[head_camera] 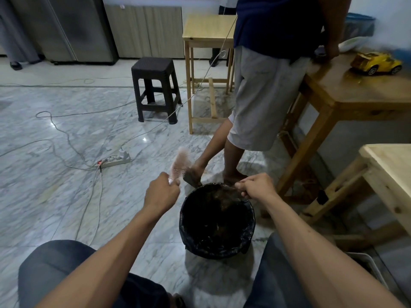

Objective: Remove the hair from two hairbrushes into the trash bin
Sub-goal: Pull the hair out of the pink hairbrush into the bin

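Note:
My left hand grips the handle of a pink hairbrush, whose blurred bristled head points up and away, left of the bin. My right hand pinches a clump of dark brown hair that hangs over the far rim of the trash bin. The bin is round, lined with a black bag, and stands on the floor between my knees. More dark hair seems to lie inside it. No second hairbrush shows.
Another person stands just beyond the bin, a foot close to its far rim, leaning on a wooden table with a yellow toy car. A power strip and cables lie on the marble floor at left. A dark stool stands further back.

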